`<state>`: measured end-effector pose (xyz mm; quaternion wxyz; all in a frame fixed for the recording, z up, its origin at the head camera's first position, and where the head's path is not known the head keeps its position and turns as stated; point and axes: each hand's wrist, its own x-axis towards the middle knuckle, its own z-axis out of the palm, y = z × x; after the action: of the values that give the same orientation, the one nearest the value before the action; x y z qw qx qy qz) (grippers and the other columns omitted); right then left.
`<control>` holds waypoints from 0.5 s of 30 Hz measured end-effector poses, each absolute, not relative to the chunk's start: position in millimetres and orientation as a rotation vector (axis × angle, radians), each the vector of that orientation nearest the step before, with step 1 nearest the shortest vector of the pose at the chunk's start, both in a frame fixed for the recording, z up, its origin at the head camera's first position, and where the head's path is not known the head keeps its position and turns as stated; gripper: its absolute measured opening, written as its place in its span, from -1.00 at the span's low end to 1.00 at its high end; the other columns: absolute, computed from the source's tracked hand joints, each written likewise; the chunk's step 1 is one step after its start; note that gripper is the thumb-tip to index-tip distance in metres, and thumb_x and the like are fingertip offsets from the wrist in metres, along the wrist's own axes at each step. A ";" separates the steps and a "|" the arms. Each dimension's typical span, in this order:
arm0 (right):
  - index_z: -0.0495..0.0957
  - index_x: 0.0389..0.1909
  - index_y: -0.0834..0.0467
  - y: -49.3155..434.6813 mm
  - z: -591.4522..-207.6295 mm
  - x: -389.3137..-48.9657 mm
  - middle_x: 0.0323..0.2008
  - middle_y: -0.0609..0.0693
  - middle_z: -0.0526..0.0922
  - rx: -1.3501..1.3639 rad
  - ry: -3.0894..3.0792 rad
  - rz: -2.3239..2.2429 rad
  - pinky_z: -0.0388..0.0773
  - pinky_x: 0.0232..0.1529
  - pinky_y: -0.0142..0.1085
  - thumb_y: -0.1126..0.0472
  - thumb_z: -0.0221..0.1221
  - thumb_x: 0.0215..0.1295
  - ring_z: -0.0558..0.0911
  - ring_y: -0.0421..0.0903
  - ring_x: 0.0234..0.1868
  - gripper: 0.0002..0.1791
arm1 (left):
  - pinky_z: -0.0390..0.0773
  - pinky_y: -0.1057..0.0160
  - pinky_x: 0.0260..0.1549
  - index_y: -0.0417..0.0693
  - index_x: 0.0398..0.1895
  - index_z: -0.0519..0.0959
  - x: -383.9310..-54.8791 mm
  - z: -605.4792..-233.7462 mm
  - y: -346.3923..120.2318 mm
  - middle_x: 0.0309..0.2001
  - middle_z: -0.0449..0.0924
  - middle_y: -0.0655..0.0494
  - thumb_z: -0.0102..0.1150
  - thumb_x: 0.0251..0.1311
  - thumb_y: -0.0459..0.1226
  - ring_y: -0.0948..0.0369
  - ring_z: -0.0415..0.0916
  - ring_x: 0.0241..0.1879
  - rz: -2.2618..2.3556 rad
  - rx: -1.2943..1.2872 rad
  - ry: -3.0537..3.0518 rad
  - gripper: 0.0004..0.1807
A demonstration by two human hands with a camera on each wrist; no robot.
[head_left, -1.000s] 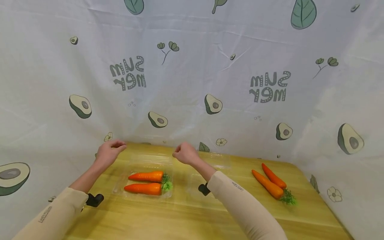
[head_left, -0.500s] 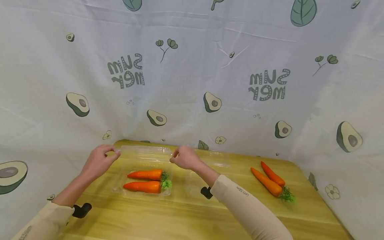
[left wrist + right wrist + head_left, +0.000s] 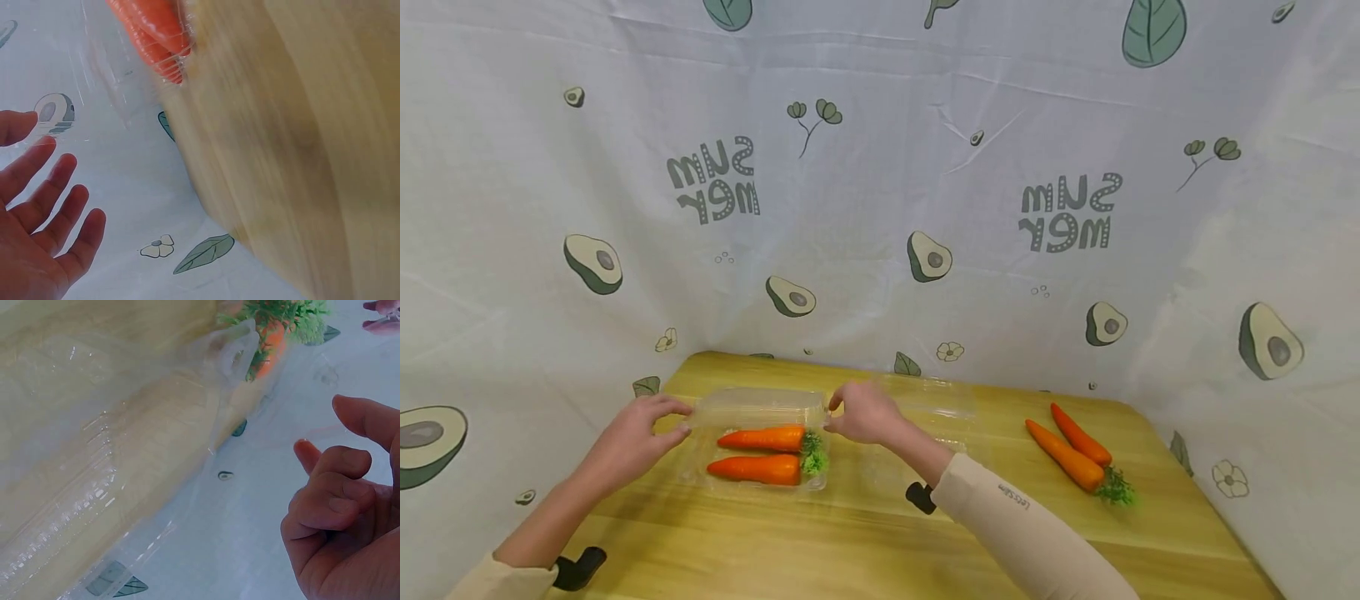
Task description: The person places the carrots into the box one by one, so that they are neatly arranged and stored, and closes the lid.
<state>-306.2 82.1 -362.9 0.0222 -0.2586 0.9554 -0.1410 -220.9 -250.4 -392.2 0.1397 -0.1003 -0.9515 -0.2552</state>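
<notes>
A clear hinged plastic container (image 3: pixel 694 473) holds two orange carrots (image 3: pixel 760 469) with green tops, lying side by side. Its lid (image 3: pixel 760 402) is tilted up over the back of the base. At the lid's left corner is my left hand (image 3: pixel 628 437), thumb and index finger on either side of the edge. In the left wrist view, the other fingers (image 3: pixel 80 240) are spread. My right hand (image 3: pixel 868 412) holds the lid's right corner between thumb and index finger. The right wrist view shows its remaining fingers (image 3: pixel 325 512) curled; the clear edge is hard to make out there.
A second clear container (image 3: pixel 925 396), lid up, stands to the right, partly behind my right forearm. Two more carrots (image 3: pixel 1067 457) lie at the table's right. A printed curtain (image 3: pixel 865 208) hangs behind the wooden table (image 3: pixel 760 550).
Both hands have come to the lid's corners, and the lid has tipped forward and down. My left hand has lowered and its fingers have spread. The carrots stay put.
</notes>
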 end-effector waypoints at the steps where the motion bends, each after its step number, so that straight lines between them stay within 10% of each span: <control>1: 0.74 -0.05 0.05 82.0 -364.2 -305.1 0.03 0.02 0.74 -0.796 2.963 -0.426 0.61 -0.15 -0.20 -0.05 0.36 0.25 0.70 0.00 -0.05 -0.66 | 0.43 -0.36 0.06 -0.15 0.03 0.68 -219.5 -393.6 -250.8 0.13 0.60 -0.24 0.31 0.28 -0.23 -0.31 0.41 0.18 -0.736 -0.297 -2.754 -0.70; 15: 0.63 0.11 0.02 78.7 -386.9 -289.2 -0.26 -0.04 0.74 -0.790 3.058 -0.160 0.41 -0.61 -0.30 -0.04 0.34 0.26 0.56 -0.16 -0.50 -0.57 | 0.46 -0.31 0.06 -0.27 0.09 0.64 -206.2 -418.5 -251.7 0.06 0.66 -0.18 0.11 0.33 -0.45 -0.27 0.49 0.14 -0.810 -0.379 -2.778 -0.70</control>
<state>-289.2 78.7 -386.9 -0.0103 -0.2498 0.9669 -0.0507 -206.2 -251.7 -418.5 0.1114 -0.1291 -0.9459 -0.2759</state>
